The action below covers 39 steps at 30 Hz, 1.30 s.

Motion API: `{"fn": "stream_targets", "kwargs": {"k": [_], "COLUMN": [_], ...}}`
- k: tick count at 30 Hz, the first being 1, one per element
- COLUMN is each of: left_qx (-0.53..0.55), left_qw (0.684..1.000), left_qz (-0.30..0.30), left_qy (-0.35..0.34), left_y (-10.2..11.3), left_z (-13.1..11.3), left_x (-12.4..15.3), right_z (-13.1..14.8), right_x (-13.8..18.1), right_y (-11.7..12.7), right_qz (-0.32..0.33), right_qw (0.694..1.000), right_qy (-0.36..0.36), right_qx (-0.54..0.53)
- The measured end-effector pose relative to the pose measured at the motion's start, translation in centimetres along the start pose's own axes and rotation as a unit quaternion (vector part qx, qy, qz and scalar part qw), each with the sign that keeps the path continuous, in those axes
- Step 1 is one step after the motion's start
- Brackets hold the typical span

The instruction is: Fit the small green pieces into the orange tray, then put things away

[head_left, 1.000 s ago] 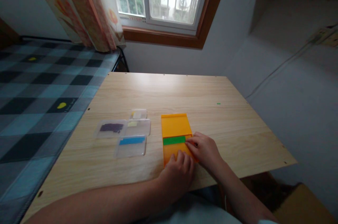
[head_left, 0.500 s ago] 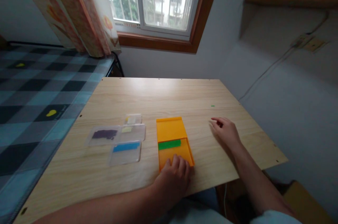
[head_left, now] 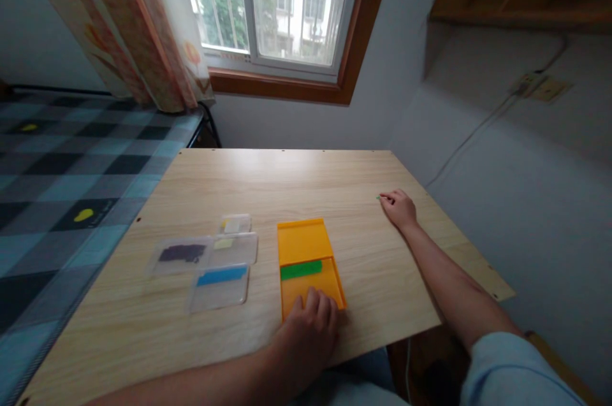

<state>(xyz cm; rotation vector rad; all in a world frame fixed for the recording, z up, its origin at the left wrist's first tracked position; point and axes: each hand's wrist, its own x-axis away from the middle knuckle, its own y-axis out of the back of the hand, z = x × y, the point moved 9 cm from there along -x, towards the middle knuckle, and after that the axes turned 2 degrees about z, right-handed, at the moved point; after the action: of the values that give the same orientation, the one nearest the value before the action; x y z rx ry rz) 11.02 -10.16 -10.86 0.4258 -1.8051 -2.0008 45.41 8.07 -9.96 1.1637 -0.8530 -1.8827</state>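
An open orange case (head_left: 305,240) lies on the table with its lid folded back away from me, and a row of green pieces (head_left: 301,270) sits in its near half. My left hand (head_left: 310,323) grips the near edge of this case, fingers curled over it and covering part of the inside. Farther right, my right hand (head_left: 398,205) reaches across the table, thumb and forefinger pinched at a small green piece (head_left: 378,197). Only the tip of that piece shows past the fingers.
Left of the case lie a clear box with blue pieces (head_left: 222,276), an open clear box with dark purple pieces (head_left: 182,253), and a smaller clear box (head_left: 236,224). The wooden table (head_left: 287,183) stands beside a checked bed (head_left: 71,176) and below a window.
My right hand has moved forward to the small green piece, which lay loose beyond it before. My left hand keeps its place on the case. The view has shifted slightly.
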Motion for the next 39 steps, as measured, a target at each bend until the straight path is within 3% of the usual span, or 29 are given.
{"fn": "stream_targets", "kwargs": {"k": [12,31,35,39], "left_qx": [0.003,0.011,0.015,0.008], "left_qw": [1.000,1.000,1.000,1.000], "left_qz": [-0.013,0.000,0.007,-0.002], "left_qy": [-0.011,-0.011,-0.006,-0.010], "left_y": [0.4,0.4,0.5,0.7], "left_z": [-0.1,0.0,0.0,-0.2], "left_x": [0.1,0.1,0.1,0.2], "right_z": [0.9,1.9,3.3,7.1], "right_x": [0.5,0.5,0.9,3.0], "right_y": [-0.8,-0.3,0.5,2.1], "right_qz": [0.026,0.037,0.037,0.045], "right_qw": [0.997,0.998,0.998,0.994], "right_qy": [0.038,0.041,0.051,0.096], "right_qx": [0.061,0.034,0.013,-0.034]}}
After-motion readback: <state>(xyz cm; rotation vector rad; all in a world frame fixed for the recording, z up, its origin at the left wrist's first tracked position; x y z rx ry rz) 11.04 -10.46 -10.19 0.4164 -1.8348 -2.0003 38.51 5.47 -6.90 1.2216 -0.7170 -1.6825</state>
